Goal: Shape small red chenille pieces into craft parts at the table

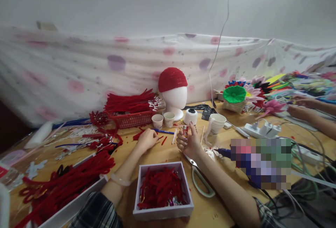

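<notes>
My left hand (147,140) rests on the table, fingers bent and pinched together beside short red chenille pieces (164,140); what lies between the fingertips is too small to make out. My right hand (191,144) is curled round a small red lighter (185,129), thumb raised. Beneath my right wrist lie scissors (202,182) with pale handles. A blue pen (164,131) lies just beyond my left hand. Between my forearms stands a white box (163,214) of cut red chenille pieces (162,187).
Behind are a red basket (131,120) of chenille stems, paper cups (157,121), a thread cone (190,116) and a foam head (175,98) with a red covering. A glue gun (223,152), power strip (253,130) and cables lie right. Another person's hands (301,111) work at far right.
</notes>
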A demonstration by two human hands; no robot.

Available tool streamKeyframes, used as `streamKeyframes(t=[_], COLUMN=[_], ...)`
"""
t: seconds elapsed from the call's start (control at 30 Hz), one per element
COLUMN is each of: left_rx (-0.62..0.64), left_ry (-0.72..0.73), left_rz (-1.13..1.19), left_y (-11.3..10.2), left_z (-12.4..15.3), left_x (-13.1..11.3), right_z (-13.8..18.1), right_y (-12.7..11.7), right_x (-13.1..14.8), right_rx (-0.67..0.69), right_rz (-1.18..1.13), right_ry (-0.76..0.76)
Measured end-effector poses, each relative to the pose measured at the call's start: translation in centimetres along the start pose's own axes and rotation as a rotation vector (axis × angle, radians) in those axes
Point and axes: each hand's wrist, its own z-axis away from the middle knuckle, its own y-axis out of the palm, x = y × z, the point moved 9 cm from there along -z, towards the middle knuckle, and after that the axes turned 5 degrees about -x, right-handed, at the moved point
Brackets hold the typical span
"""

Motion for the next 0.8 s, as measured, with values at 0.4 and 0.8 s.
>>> streamKeyframes(t=[0.4, 0.8], left_rx=[0.181, -0.377], left_ry=[-0.011, 0.102], left_rz=[0.766, 0.737], left_y=[-2.3, -7.9], left_z=[4.3, 5.6], left_x=[-6.8, -5.7], right_z=[0.8, 1.5], right_y=[1.9, 3.3], right_x=[0.2, -0.7], right_rx=[0.034, 0.102], right_rz=[0.33, 0.331], right_ry=[-0.272, -0.239])
